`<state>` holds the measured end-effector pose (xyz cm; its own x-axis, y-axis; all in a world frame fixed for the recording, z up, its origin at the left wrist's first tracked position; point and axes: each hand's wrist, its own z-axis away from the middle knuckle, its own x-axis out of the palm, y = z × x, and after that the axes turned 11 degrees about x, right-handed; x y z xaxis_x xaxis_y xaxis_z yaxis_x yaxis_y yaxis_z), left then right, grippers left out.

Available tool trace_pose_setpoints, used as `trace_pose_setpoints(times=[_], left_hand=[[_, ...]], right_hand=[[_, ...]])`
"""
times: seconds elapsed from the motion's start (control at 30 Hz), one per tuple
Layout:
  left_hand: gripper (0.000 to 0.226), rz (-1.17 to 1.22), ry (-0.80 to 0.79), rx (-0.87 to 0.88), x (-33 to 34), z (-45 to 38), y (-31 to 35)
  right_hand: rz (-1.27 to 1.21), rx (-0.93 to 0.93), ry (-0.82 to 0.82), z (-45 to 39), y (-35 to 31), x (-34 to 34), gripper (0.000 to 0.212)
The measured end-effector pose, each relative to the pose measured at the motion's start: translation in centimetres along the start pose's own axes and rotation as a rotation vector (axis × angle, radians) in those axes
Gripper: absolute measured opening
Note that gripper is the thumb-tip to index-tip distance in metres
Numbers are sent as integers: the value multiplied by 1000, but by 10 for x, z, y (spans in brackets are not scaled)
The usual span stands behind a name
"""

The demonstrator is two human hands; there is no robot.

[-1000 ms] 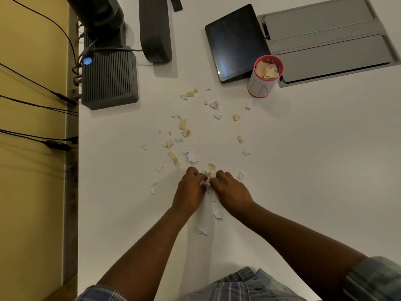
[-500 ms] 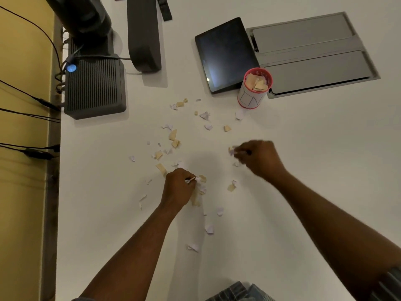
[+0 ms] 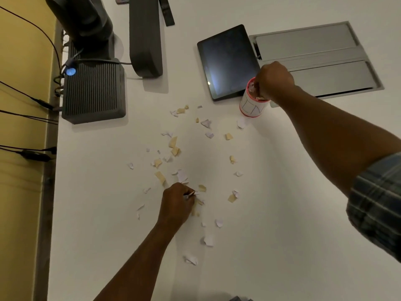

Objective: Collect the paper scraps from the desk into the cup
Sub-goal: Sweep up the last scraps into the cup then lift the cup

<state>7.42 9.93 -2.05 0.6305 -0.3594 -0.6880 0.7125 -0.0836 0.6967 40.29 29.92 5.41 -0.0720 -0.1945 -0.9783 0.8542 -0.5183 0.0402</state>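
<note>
Several white and tan paper scraps (image 3: 173, 142) lie scattered over the middle of the white desk (image 3: 282, 213). A white cup (image 3: 251, 106) with a red rim stands at the back right, with scraps inside it. My right hand (image 3: 273, 79) is over the cup's mouth, fingers bunched downward on scraps at the rim. My left hand (image 3: 176, 203) rests on the desk among the scraps, its fingers pinched on a small white scrap. More scraps (image 3: 208, 240) lie nearer to me.
A dark tablet (image 3: 226, 61) lies just behind the cup, next to a grey metal hatch (image 3: 314, 59) set in the desk. A ribbed dark box (image 3: 93, 92), a grey stand (image 3: 145, 38) and cables (image 3: 28, 114) sit at the back left by the yellow wall.
My right hand has carried scraps from the middle of the desk up to the cup's mouth. My left hand has stayed in the pile, pinching a scrap.
</note>
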Motion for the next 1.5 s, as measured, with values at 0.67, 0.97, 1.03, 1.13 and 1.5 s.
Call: trace_pose_setpoints(times=[0.67, 0.97, 1.03, 1.13, 1.5], left_hand=[[7, 312, -67, -109, -23, -49, 55], [7, 311, -42, 160, -30, -162, 157], [7, 79, -19, 300, -19, -194, 182], [12, -206, -34, 448, 2, -233, 213], [18, -779, -390, 611, 51, -270, 228]], right_hand=[[116, -208, -62, 15, 8, -16, 31], [-632, -1, 171, 134, 50, 42, 22], [-653, -3, 34, 168, 51, 66, 20], [-633, -39, -123, 211, 49, 95, 20], [-411, -188, -205, 258, 50, 142, 45]])
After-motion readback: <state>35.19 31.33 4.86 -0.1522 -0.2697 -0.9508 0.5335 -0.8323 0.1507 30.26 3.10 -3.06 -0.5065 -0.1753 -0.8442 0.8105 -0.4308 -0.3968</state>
